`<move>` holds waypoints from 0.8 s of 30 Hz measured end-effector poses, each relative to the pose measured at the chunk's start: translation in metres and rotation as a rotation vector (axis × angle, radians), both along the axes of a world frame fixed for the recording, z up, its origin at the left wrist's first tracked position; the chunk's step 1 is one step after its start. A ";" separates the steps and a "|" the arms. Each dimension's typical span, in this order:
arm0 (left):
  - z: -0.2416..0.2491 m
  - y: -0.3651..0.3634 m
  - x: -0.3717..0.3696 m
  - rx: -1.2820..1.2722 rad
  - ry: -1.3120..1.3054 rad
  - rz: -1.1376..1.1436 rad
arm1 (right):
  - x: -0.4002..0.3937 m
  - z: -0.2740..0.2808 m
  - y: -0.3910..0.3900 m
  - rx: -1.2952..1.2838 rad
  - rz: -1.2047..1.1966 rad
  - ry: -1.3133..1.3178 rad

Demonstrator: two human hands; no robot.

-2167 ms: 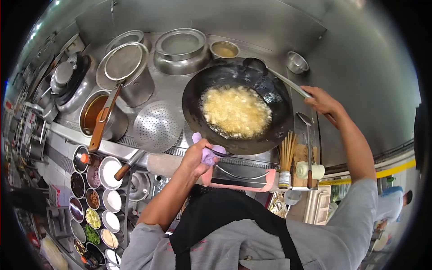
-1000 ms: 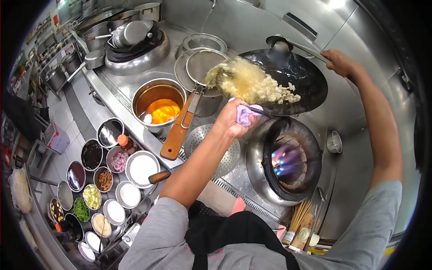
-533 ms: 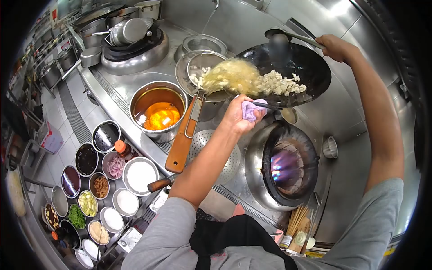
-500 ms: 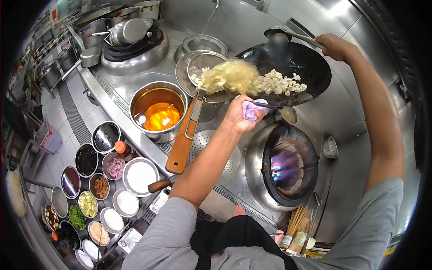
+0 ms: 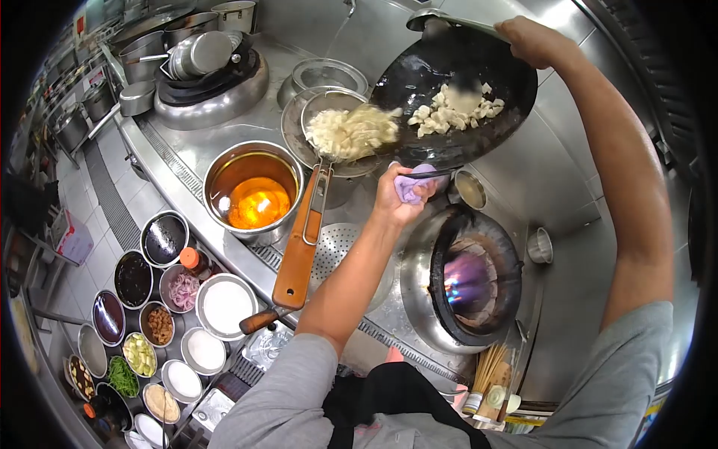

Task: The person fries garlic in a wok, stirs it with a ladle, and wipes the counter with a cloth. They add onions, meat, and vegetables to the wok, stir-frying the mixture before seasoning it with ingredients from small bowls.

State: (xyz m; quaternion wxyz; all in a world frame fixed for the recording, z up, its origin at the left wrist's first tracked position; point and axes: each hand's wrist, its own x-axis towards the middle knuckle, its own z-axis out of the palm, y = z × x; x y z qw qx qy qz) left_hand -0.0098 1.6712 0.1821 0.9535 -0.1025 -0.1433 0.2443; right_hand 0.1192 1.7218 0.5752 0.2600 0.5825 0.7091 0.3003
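Observation:
My left hand (image 5: pixel 395 200) is closed round a lilac cloth (image 5: pixel 411 184) wrapped on the handle of the black wok (image 5: pixel 445 150). The wok is tilted steeply leftward, off the burner. Pale diced pieces (image 5: pixel 458 112) lie in it, and a blurred stream pours from its lip into a wire strainer (image 5: pixel 305 112) holding more pale pieces (image 5: pixel 340 135). The strainer has a wooden handle (image 5: pixel 293 262) and rests over a pot. High at the right, my right hand (image 5: pixel 535 41) grips a ladle (image 5: pixel 473 25), whose bowl is above the wok's far rim.
A burner (image 5: pixel 419 284) burns with a blue-purple flame below the wok. Left of the strainer stands a pot of amber oil (image 5: pixel 213 179). Bowls of sauces, white powders and chopped ingredients (image 5: pixel 140 353) crowd the lower left. A perforated ladle (image 5: pixel 340 251) lies behind my left forearm.
The wok has tipped more steeply, its right side higher. Fewer pieces remain in it and more sit in the strainer. My right hand and the ladle have risen leftward.

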 end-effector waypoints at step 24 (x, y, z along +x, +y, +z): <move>-0.009 -0.083 -0.006 0.388 0.402 0.051 | 0.122 -0.045 -0.175 0.110 -0.133 0.263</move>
